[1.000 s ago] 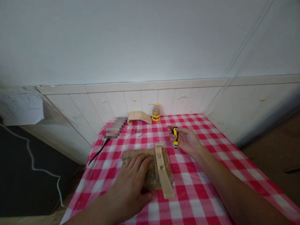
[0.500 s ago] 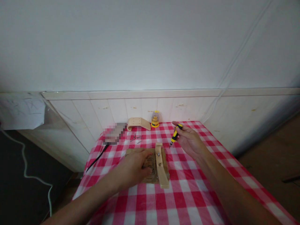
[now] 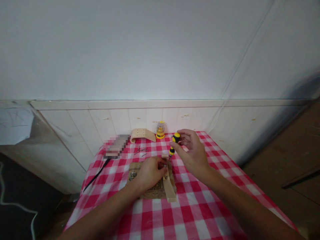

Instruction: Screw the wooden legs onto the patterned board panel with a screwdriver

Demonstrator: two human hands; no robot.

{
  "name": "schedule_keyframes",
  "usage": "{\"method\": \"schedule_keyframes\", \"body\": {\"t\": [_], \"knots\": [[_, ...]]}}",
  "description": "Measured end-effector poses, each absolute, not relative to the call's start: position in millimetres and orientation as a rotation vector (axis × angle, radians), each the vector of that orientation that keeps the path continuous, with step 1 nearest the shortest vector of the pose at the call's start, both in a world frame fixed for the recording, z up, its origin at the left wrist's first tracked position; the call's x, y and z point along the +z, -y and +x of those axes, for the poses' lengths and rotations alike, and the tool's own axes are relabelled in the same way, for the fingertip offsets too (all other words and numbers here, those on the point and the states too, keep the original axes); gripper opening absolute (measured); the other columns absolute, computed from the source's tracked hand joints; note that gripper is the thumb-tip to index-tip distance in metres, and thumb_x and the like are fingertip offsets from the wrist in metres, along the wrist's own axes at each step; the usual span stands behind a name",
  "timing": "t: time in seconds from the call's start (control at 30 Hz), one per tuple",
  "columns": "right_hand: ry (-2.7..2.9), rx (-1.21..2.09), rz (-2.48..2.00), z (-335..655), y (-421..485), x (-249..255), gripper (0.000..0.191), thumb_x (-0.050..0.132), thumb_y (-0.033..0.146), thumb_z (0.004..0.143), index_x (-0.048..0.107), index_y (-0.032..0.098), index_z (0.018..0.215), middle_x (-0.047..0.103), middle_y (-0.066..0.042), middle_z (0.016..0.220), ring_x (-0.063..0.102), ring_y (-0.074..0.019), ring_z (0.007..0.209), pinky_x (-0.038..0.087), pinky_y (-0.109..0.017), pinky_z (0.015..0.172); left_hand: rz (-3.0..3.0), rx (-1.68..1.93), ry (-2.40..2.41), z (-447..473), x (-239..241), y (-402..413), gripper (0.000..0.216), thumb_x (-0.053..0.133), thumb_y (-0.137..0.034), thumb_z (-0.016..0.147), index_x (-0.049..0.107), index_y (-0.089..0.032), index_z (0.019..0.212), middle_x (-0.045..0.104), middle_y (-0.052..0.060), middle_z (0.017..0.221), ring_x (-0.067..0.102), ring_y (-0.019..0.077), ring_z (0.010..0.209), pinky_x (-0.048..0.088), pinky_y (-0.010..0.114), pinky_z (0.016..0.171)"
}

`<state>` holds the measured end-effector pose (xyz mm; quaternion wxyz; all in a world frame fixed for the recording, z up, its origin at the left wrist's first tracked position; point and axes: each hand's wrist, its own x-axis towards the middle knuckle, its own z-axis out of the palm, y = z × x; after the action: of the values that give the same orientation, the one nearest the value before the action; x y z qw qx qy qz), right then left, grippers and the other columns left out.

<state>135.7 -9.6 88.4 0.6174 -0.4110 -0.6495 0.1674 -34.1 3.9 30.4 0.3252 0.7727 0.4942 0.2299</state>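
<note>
- On the near half of the red-and-white checked tablecloth (image 3: 155,218) lies a brown board (image 3: 155,194) with black square markings, and a bent wooden strip (image 3: 170,191) rests across its right side.
- At the strip's far part, the left hand (image 3: 151,169) has its thumb and fingertips curled in beside the far metal fitting (image 3: 165,165); whether they pinch it or only steady the wood, I cannot tell.
- To the right, the right hand (image 3: 193,151) grips a yellow-and-black screwdriver (image 3: 176,137) between thumb and fingers, its bit pointing down near the strip's far end; contact is unclear.
- Farther off, on the left, lie loose slim metal pieces (image 3: 142,150); a second bent wooden piece (image 3: 143,133), dotted with holes, and a yellow-based bit case (image 3: 160,130) stand by the wall.
- As for progress, the work looks partway: two fittings, the far one and a near one (image 3: 166,177), appear set in the strip, their tightness unreadable. The loose metal lies unused, and the second wooden piece sits apart, seemingly untouched.
</note>
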Motion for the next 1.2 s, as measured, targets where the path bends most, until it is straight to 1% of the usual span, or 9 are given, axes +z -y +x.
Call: {"method": "schedule_keyframes", "body": {"t": [0.1,0.2,0.3,0.43,0.53,0.7,0.8,1.0,1.2], "knots": [[1.641,0.214,-0.866,121.6,11.5,74.2,0.032,0.071,0.026,0.089,0.059,0.027,0.119,0.073,-0.004,0.103,0.072,-0.0170,0.077,0.061,-0.031,0.069,1.997,0.646,-1.270,-34.6,26.9,-5.6,0.022,0.062,-0.021,0.080,0.080,-0.020,0.094,0.081,0.004,0.093,0.073,0.0221,0.082,0.049,0.029,0.072],[1.674,0.164,-0.817,114.7,6.4,60.2,0.034,0.069,0.025,0.091,0.056,0.026,0.123,0.073,-0.005,0.102,0.073,-0.0167,0.076,0.062,-0.030,0.067,1.977,0.655,-1.295,-34.8,20.2,-7.6,0.019,0.062,-0.025,0.082,0.079,-0.020,0.088,0.081,0.005,0.088,0.074,0.0236,0.082,0.048,0.029,0.070],[1.652,0.162,-0.787,116.5,0.2,50.5,0.035,0.068,0.023,0.092,0.055,0.026,0.125,0.072,-0.006,0.103,0.073,-0.0165,0.079,0.063,-0.029,0.070,1.961,0.637,-1.307,-35.1,16.6,-8.7,0.018,0.061,-0.025,0.081,0.078,-0.020,0.085,0.080,0.004,0.084,0.073,0.0238,0.079,0.046,0.028,0.067],[1.590,0.249,-0.768,126.0,-4.0,39.2,0.035,0.066,0.021,0.095,0.053,0.027,0.127,0.071,-0.007,0.106,0.073,-0.0173,0.088,0.064,-0.032,0.077,1.909,0.651,-1.269,-35.8,15.9,-8.6,0.016,0.061,-0.024,0.079,0.077,-0.021,0.079,0.079,0.002,0.078,0.071,0.0215,0.074,0.044,0.027,0.064],[1.540,0.298,-0.776,130.7,-4.8,30.6,0.033,0.064,0.022,0.097,0.052,0.028,0.127,0.071,-0.008,0.107,0.073,-0.0178,0.091,0.064,-0.032,0.077,1.903,0.674,-1.242,-36.1,13.7,-8.5,0.017,0.061,-0.026,0.080,0.077,-0.021,0.081,0.078,0.001,0.079,0.070,0.0206,0.073,0.044,0.027,0.064],[1.503,0.300,-0.790,132.1,-4.0,24.4,0.031,0.061,0.026,0.098,0.052,0.028,0.127,0.070,-0.007,0.107,0.072,-0.0175,0.089,0.064,-0.031,0.074,1.952,0.646,-1.179,-37.3,11.1,-9.3,0.022,0.058,-0.028,0.084,0.079,-0.021,0.089,0.078,0.002,0.081,0.068,0.0202,0.072,0.046,0.027,0.066],[1.523,0.282,-0.793,133.3,-2.2,23.4,0.033,0.063,0.026,0.098,0.051,0.027,0.129,0.070,-0.008,0.110,0.072,-0.0182,0.090,0.063,-0.033,0.076,2.015,0.611,-1.137,-38.2,14.3,-9.7,0.024,0.056,-0.027,0.086,0.078,-0.021,0.086,0.078,0.003,0.086,0.069,0.0204,0.077,0.046,0.027,0.067],[1.563,0.242,-0.791,134.7,-0.4,19.3,0.038,0.063,0.024,0.097,0.050,0.028,0.133,0.069,-0.008,0.109,0.072,-0.0177,0.087,0.063,-0.033,0.075,2.113,0.592,-1.187,-38.3,19.0,-8.3,0.023,0.056,-0.026,0.087,0.072,-0.019,0.073,0.072,0.002,0.074,0.065,0.0177,0.069,0.041,0.026,0.063],[1.567,0.236,-0.812,133.8,0.8,22.5,0.036,0.063,0.025,0.097,0.052,0.026,0.131,0.070,-0.008,0.108,0.072,-0.0178,0.089,0.063,-0.033,0.078,2.106,0.583,-1.182,-38.1,18.6,-6.8,0.022,0.056,-0.026,0.088,0.075,-0.021,0.078,0.074,0.002,0.081,0.067,0.0187,0.076,0.044,0.026,0.067]]}}
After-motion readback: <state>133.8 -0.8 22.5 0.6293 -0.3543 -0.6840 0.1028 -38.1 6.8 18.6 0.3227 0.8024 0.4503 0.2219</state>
